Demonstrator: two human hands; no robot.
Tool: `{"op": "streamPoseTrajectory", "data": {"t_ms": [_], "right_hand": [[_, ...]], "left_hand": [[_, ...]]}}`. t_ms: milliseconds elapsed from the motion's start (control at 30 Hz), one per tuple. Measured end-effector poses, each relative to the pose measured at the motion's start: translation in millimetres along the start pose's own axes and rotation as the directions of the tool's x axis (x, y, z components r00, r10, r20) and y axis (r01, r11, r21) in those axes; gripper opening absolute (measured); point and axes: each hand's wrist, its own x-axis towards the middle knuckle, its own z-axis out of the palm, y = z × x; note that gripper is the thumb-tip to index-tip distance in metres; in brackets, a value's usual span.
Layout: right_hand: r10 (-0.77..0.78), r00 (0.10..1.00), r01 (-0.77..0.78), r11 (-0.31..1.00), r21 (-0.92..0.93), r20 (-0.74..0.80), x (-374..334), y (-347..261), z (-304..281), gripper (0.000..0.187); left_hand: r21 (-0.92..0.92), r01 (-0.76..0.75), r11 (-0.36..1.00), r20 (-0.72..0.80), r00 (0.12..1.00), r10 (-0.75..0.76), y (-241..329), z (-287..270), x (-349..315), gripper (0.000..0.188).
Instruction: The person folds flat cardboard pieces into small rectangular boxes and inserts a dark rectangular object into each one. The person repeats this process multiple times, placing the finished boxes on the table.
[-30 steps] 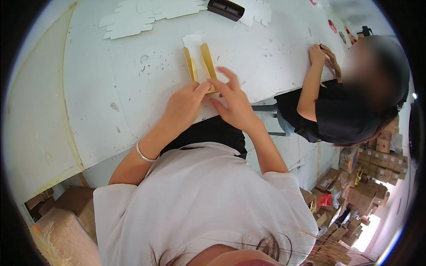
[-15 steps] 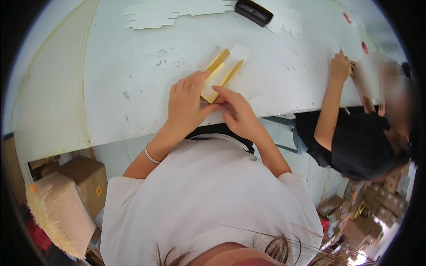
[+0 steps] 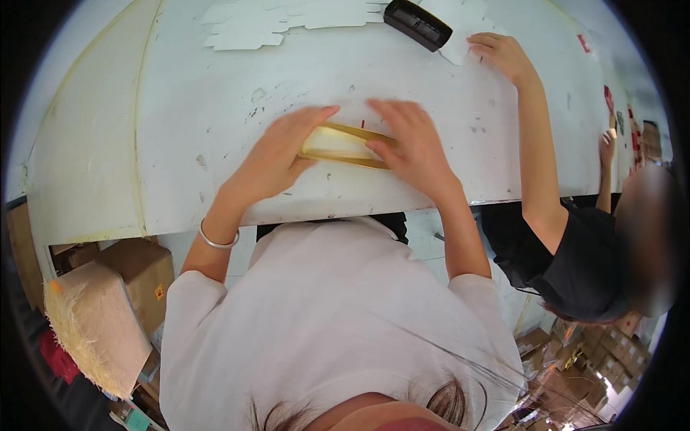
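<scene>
A narrow gold cardboard tray (image 3: 343, 144) with raised side walls and a pale inside lies left to right over the white table in front of me. My left hand (image 3: 273, 152) grips its left end, thumb on the near side and fingers on the far side. Around the right end is my right hand (image 3: 417, 147), its thumb over the inside of the tray and its fingers beyond the far wall, blurred by motion. The right end of the tray is hidden under that hand.
Flat white cut card sheets (image 3: 248, 29) lie along the table's far side. Near them sits a black oblong box-like object (image 3: 418, 24). At the right, a co-worker's hand (image 3: 503, 56) reaches across the white table (image 3: 194, 179). Brown cartons (image 3: 136, 276) stand below at left.
The gold tray has turned from slanting away to lying crosswise, its far end swinging right. My hands have spread to its two ends. The co-worker's arm has reached in toward the card sheets.
</scene>
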Motion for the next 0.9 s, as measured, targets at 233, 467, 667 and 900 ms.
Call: {"op": "streamPoseTrajectory", "data": {"t_ms": [233, 467, 667, 900], "right_hand": [[0.122, 0.974, -0.147, 0.982, 0.119, 0.192, -7, -7, 14, 0.036], [-0.099, 0.951, 0.023, 0.967, 0.254, 0.292, -8, 2, -7, 0.022], [-0.133, 0.949, 0.083, 0.98, 0.182, 0.286, -5, 8, 2, 0.019], [-0.123, 0.985, 0.117, 0.992, 0.056, 0.119, -4, -4, 26, 0.013]], "left_hand": [[0.149, -0.196, 0.969, 0.045, 0.981, 0.191, 15, 20, 2, 0.049], [-0.137, -0.217, 0.967, 0.089, 0.969, 0.23, -2, 17, 5, 0.036], [-0.007, -0.304, 0.953, 0.114, 0.946, 0.303, -23, 12, 17, 0.031], [-0.067, -0.142, 0.988, -0.065, 0.988, 0.138, -15, 35, 17, 0.028]]}}
